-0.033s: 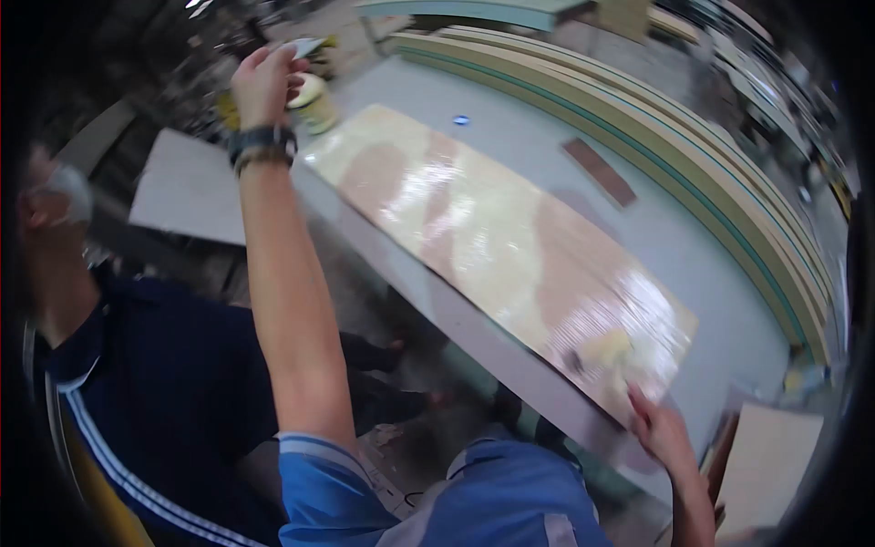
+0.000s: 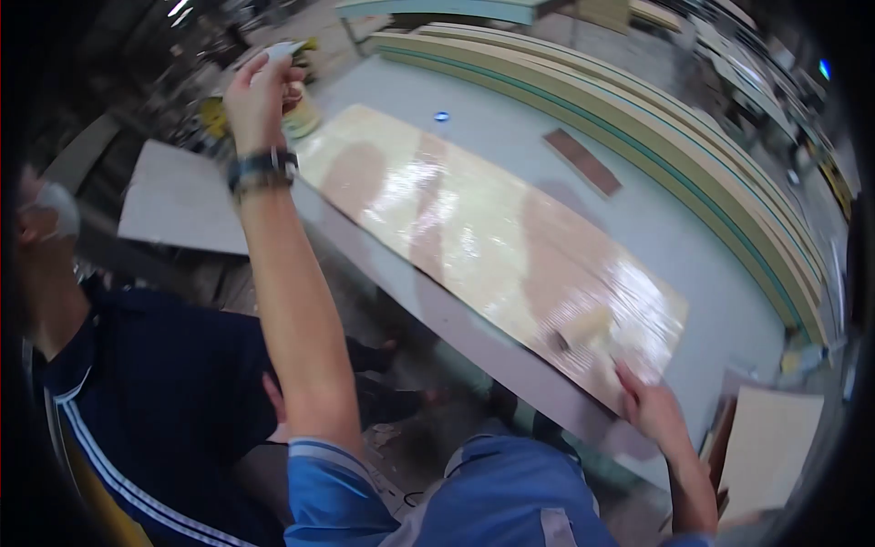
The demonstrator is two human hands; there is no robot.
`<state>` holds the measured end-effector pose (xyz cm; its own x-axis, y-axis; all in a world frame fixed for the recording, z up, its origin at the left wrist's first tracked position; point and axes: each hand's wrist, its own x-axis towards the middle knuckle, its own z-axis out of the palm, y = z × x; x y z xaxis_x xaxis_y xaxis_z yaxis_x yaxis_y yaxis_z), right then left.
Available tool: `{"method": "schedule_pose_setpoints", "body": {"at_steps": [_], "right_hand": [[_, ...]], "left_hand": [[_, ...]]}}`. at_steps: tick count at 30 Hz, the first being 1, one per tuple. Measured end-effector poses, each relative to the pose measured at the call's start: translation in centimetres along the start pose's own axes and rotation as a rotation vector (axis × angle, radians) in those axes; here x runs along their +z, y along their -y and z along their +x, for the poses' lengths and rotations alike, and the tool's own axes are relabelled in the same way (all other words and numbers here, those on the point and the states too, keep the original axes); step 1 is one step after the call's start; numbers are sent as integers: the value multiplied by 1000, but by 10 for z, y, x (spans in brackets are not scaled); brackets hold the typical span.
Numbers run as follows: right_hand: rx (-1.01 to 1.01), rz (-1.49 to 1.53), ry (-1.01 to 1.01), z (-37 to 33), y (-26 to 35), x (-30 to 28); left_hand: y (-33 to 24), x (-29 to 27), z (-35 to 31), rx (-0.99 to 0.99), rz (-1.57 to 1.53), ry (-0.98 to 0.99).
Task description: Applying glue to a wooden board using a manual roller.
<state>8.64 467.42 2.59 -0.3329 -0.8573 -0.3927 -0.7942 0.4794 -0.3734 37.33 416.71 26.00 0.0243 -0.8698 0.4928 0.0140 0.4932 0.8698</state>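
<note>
A long pale wooden board (image 2: 465, 242), glossy with a wet coat, lies across the grey table. My right hand (image 2: 654, 408) is closed around the handle of a cream paint roller (image 2: 586, 325), which rests on the board's near right part. Blur softens the roller's outline. My left hand (image 2: 260, 100), with a dark watch at its wrist, is raised past the board's far left end. Its fingers pinch a small pale, flat piece (image 2: 283, 50) whose kind I cannot make out. Just beside and below that hand stands a cream-yellow tub (image 2: 303, 120), partly hidden by it.
Long stacked boards (image 2: 629, 128) curve along the table's far side. A brown strip (image 2: 583, 162) and a small blue round thing (image 2: 442, 117) lie on the table. A person in a dark shirt (image 2: 173, 383) is close on my left. Panels (image 2: 770, 447) lean at the right.
The whole view has shifted slightly. My right hand and the roller have moved a little away from me over the board. My left hand is slightly lower, still pinching the pale piece.
</note>
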Motion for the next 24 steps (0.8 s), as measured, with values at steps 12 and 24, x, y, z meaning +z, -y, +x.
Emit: {"method": "schedule_pose_setpoints", "body": {"at_steps": [12,24], "right_hand": [[5,16,9,0,-29,5],[62,-39,-24,21,-31,-1]], "left_hand": [[181,-11,-385,-706,97,393],[220,30,-398,-1124,-46,337]]}}
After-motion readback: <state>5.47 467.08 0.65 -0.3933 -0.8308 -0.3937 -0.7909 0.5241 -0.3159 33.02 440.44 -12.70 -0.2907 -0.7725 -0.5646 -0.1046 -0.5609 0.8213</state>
